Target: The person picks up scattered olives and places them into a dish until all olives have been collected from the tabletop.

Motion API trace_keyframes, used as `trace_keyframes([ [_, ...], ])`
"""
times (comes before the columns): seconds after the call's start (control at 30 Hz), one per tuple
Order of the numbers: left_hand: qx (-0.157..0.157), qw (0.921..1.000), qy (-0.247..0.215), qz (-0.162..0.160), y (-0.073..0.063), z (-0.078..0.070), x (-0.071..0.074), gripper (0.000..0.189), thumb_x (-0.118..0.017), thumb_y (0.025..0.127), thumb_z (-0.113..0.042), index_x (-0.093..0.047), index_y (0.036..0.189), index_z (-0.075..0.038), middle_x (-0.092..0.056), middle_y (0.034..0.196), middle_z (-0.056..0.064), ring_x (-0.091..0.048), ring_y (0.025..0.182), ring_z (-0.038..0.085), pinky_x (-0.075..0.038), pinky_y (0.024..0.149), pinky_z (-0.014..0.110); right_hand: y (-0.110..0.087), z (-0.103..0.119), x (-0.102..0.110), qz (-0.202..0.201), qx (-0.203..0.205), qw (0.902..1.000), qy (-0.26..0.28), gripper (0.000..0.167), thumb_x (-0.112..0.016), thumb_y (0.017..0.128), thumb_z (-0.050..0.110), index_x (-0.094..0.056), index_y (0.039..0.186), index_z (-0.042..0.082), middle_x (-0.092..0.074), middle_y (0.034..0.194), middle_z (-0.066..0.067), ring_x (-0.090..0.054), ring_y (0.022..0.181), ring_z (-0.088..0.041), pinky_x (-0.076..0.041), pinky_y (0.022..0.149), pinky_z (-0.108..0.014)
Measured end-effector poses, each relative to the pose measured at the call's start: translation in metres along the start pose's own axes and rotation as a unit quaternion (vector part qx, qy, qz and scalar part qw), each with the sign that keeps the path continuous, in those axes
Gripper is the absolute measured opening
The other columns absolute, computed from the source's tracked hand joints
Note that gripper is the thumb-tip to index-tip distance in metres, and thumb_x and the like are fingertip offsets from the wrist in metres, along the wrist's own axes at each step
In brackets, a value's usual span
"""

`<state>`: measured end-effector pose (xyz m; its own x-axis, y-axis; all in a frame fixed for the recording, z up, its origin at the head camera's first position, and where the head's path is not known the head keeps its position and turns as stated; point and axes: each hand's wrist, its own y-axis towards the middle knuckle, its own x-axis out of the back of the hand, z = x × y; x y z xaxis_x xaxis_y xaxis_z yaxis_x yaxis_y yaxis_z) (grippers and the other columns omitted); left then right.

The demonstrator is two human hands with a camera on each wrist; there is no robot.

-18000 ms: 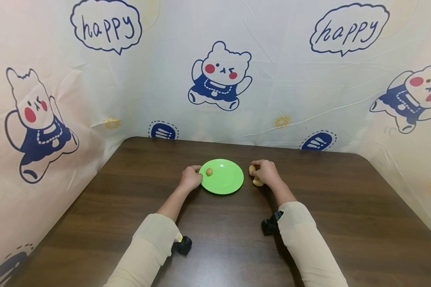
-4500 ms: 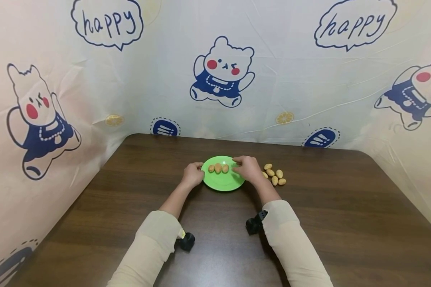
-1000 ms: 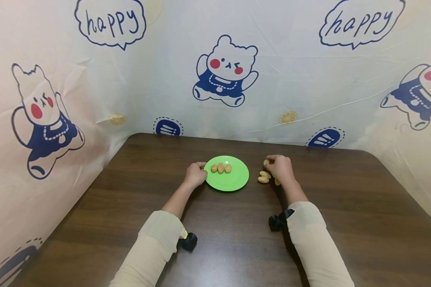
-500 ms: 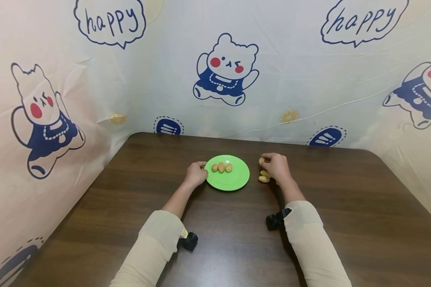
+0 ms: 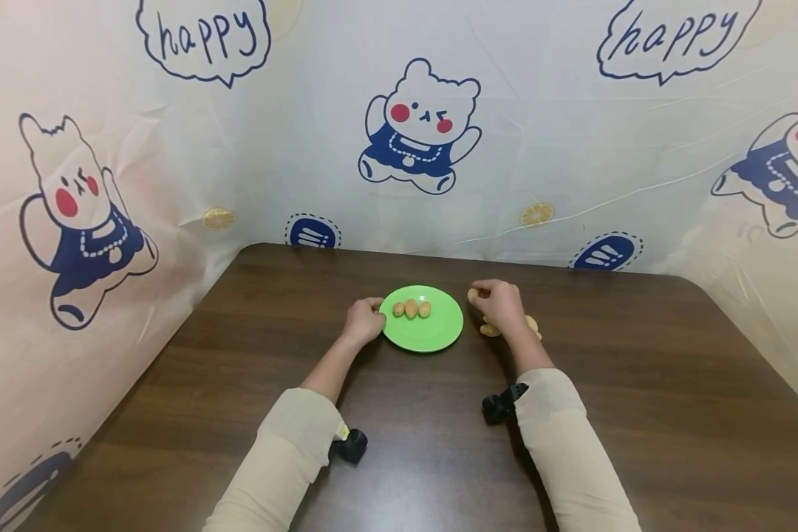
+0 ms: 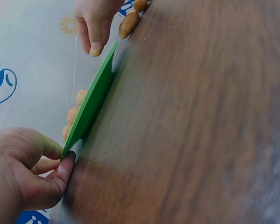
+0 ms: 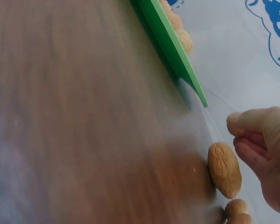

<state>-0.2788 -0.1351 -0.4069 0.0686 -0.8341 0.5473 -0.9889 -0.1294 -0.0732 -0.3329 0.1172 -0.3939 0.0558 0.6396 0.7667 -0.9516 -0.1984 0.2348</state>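
Note:
A round green plate lies on the table with 3 tan, wrinkled-shelled walnuts in a row toward its far left side. My left hand pinches the plate's left rim between thumb and fingers, also visible in the left wrist view. To the right of the plate, my right hand holds a walnut at its fingertips; in the right wrist view that walnut shows above the tabletop. Several loose walnuts lie beneath and behind this hand, partly hidden by it.
The dark wooden table carries everything. A printed cloth hangs along its back and sides. Small black cameras sit at both wrists, below the sleeves.
Over 18 seconds the walnuts on the plate went from one to 3. In the last second my right hand has moved left toward the plate with a walnut. My left hand stays at the rim.

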Motion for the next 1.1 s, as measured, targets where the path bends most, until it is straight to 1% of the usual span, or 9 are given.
trace_keyframes([
  [0.27, 0.001, 1.0, 0.001, 0.001, 0.0, 0.0, 0.0, 0.045, -0.044, 0.086, 0.001, -0.048, 0.131, 0.003, -0.055, 0.114, 0.014, -0.047, 0.089, 0.022, -0.039, 0.068, 0.027, 0.003, 0.009, -0.008, 0.011, 0.001, 0.9996, 0.026, 0.034, -0.062, 0.088, 0.016, -0.063, 0.118, 0.001, -0.065, 0.106, -0.014, -0.059, 0.097, -0.027, -0.048, 0.08, -0.038],
  [0.53, -0.006, 1.0, 0.007, -0.002, 0.0, 0.0, 0.0, 0.045, -0.044, 0.085, 0.001, -0.05, 0.13, 0.004, -0.056, 0.112, 0.015, -0.047, 0.091, 0.022, -0.039, 0.072, 0.029, 0.005, 0.019, -0.02, 0.024, -0.004, 0.9985, 0.049, 0.033, -0.063, 0.088, 0.012, -0.062, 0.119, 0.002, -0.064, 0.11, -0.014, -0.059, 0.098, -0.026, -0.049, 0.078, -0.036],
  [0.63, -0.007, 0.9999, 0.007, -0.003, 0.0, 0.0, 0.0, 0.045, -0.044, 0.085, 0.001, -0.05, 0.13, 0.004, -0.056, 0.111, 0.014, -0.047, 0.091, 0.022, -0.039, 0.072, 0.029, 0.006, 0.021, -0.023, 0.028, 0.0, 0.9984, 0.049, 0.032, -0.063, 0.088, 0.011, -0.063, 0.118, 0.001, -0.064, 0.11, -0.014, -0.059, 0.098, -0.026, -0.049, 0.077, -0.036],
  [0.77, -0.009, 0.9999, 0.008, -0.004, 0.001, 0.001, 0.0, 0.045, -0.044, 0.085, 0.002, -0.05, 0.129, 0.004, -0.056, 0.11, 0.014, -0.047, 0.091, 0.022, -0.038, 0.072, 0.03, 0.005, 0.024, -0.025, 0.029, 0.011, 0.9985, 0.044, 0.03, -0.064, 0.087, 0.012, -0.065, 0.115, 0.001, -0.065, 0.106, -0.014, -0.061, 0.096, -0.025, -0.049, 0.077, -0.035],
  [0.83, -0.01, 0.9999, 0.008, -0.004, 0.001, 0.002, 0.0, 0.046, -0.044, 0.084, 0.002, -0.05, 0.129, 0.004, -0.056, 0.111, 0.014, -0.047, 0.091, 0.022, -0.038, 0.072, 0.03, 0.005, 0.025, -0.026, 0.033, 0.01, 0.9984, 0.045, 0.029, -0.065, 0.086, 0.013, -0.066, 0.114, 0.002, -0.066, 0.105, -0.013, -0.061, 0.095, -0.024, -0.049, 0.076, -0.035],
  [1.0, -0.011, 0.9999, 0.007, -0.002, 0.001, 0.002, 0.001, 0.046, -0.044, 0.085, 0.002, -0.05, 0.13, 0.004, -0.056, 0.113, 0.015, -0.046, 0.091, 0.022, -0.038, 0.072, 0.029, 0.004, 0.028, -0.027, 0.057, 0.006, 0.9976, 0.039, 0.03, -0.066, 0.086, 0.014, -0.066, 0.115, 0.005, -0.065, 0.106, -0.012, -0.06, 0.095, -0.023, -0.049, 0.076, -0.033],
  [1.1, -0.011, 0.9999, 0.004, -0.001, 0.001, 0.002, 0.001, 0.046, -0.044, 0.085, 0.002, -0.049, 0.13, 0.004, -0.055, 0.114, 0.015, -0.046, 0.091, 0.022, -0.038, 0.071, 0.029, 0.003, 0.029, -0.027, 0.069, 0.015, 0.997, 0.032, 0.03, -0.066, 0.085, 0.014, -0.066, 0.114, 0.005, -0.065, 0.108, -0.011, -0.06, 0.097, -0.022, -0.049, 0.077, -0.033],
])
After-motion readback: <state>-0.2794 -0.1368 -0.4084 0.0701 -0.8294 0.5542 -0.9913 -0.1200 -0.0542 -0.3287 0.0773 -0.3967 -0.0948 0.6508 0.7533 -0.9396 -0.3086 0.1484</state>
